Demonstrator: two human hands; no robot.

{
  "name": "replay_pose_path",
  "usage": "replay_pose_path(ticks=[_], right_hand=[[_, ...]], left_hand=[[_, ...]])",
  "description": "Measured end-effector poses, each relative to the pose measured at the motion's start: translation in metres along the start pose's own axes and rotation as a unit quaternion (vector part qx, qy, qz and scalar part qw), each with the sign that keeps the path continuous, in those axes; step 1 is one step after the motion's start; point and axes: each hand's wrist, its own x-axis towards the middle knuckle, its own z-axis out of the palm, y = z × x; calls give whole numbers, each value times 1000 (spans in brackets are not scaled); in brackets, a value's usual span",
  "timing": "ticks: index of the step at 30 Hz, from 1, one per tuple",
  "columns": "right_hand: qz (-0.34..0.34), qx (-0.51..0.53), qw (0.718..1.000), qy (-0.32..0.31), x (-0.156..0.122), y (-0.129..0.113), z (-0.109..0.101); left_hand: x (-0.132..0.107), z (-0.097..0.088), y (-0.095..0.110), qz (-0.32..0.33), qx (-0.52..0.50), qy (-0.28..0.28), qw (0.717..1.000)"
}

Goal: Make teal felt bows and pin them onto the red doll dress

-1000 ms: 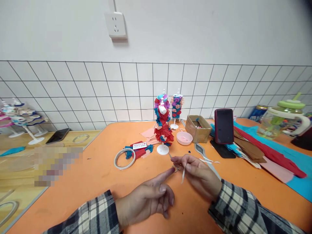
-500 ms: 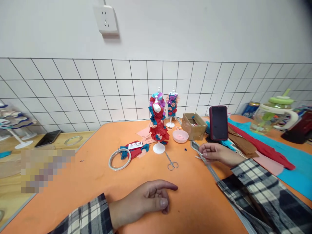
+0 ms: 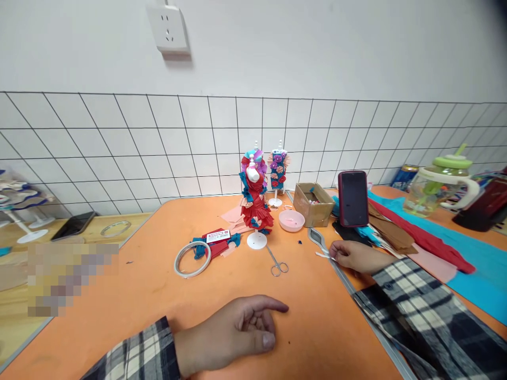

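Observation:
My left hand (image 3: 233,332) hovers low over the orange tabletop, holding nothing. Its index finger points right, the other fingers curl loosely and the thumb is apart. Thumb and fingers of my right hand (image 3: 356,256) are pinched at the end of a thin white strip (image 3: 322,255); their tips are partly hidden. Just beyond lies a grey tool with an oval end (image 3: 316,237), whose exact kind I cannot make out. Small scissors (image 3: 279,268) rest in front of a mini dress form in a red ruffled paper dress (image 3: 256,203). A tape roll (image 3: 176,262) lies left.
Behind stand a second decorated dress form (image 3: 278,171), a pink bowl (image 3: 292,221) and a cardboard box (image 3: 312,206). A phone (image 3: 353,199) stands upright at right, beside crepe paper sheets (image 3: 479,264) and a lidded jug (image 3: 439,187). Scraps with a labelled packet (image 3: 217,236) lie left of centre.
My right hand has lowered slightly and moved a little right, its fingers drawn closer together. The left hand has barely moved. The whole view has shifted slightly.

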Motion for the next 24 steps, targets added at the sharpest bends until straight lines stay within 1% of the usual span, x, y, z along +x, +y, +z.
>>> replay_pose_path(ticks=[3,5,7,11,15,21,24], right_hand=[[-37,-32,999,16,-1,1,-1],[-58,-34,998,15,-1,3,-1],[-52,-14,999,6,-1,3,-1],[-14,35,999,-3,-4,1,1],[-1,61,998,-20,-6,1,1],[-6,48,999,-11,-4,2,-1],[-14,22,999,-23,-2,-2,-5]], left_hand=[[0,1,-1,-2,4,0,1000],[0,1,-1,-1,9,-1,1000],[0,1,-2,0,12,-4,1000],[0,1,-3,2,11,-6,1000],[0,1,-3,1,15,-5,1000],[0,0,-5,-2,18,-2,1000],[0,0,-5,-1,13,-3,1000]])
